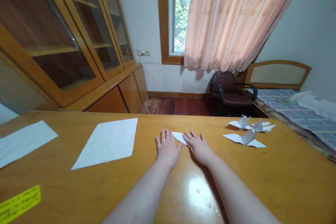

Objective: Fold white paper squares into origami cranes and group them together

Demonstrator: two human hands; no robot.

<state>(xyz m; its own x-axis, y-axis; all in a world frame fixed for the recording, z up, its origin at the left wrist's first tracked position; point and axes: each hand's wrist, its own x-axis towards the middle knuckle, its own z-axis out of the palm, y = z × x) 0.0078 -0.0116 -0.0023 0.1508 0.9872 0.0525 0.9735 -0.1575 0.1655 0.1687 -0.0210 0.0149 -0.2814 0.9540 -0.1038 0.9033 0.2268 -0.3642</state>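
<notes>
Both my hands lie flat on a folded white paper (pixel 179 137) near the far edge of the wooden table (pixel 236 175). My left hand (pixel 167 147) has its fingers stretched out and presses the paper's left side. My right hand (pixel 198 146) also lies with fingers extended on the paper's right side. Only a small white corner of the paper shows between the two hands; the rest is hidden under them.
A flat white sheet (pixel 109 141) lies left of my hands, another sheet (pixel 22 141) at the far left. Folded paper cranes (pixel 248 129) sit at the right. A yellow label (pixel 19 203) is stuck near the front left. Beyond the table stand a cabinet, chair (pixel 229 89) and bed.
</notes>
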